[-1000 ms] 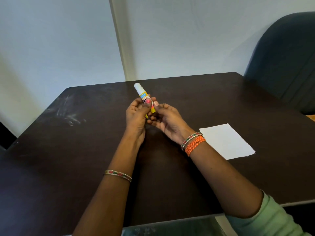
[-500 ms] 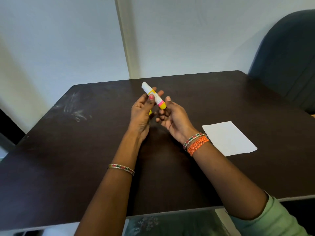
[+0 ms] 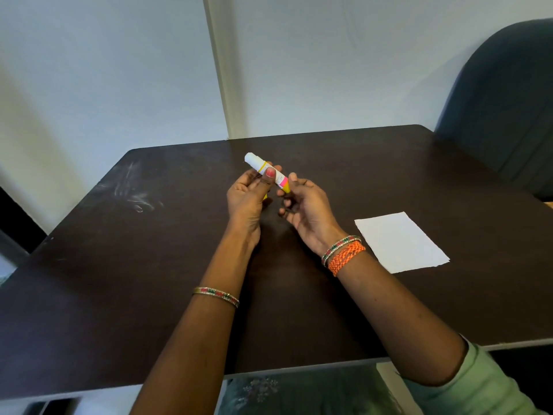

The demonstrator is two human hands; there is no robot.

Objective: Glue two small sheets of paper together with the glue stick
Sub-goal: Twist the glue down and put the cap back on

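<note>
**Glue stick pinched above the table**

While my left hand (image 3: pixel 245 199) is pinching the smooth, round glue stick (image 3: pixel 267 172) between thumb and fingers, my right hand (image 3: pixel 308 211) is curling loosely, fingertips touching its yellow end. Flat white paper (image 3: pixel 401 242) is lying on the dark table (image 3: pixel 119 280), right of my wrist.

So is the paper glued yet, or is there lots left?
Not yet. The paper lies bare on the table, beside the hands and untouched. The left hand holds the glue stick up off the table, and the right hand fingers its yellow end. Gluing and pressing are left.
</note>
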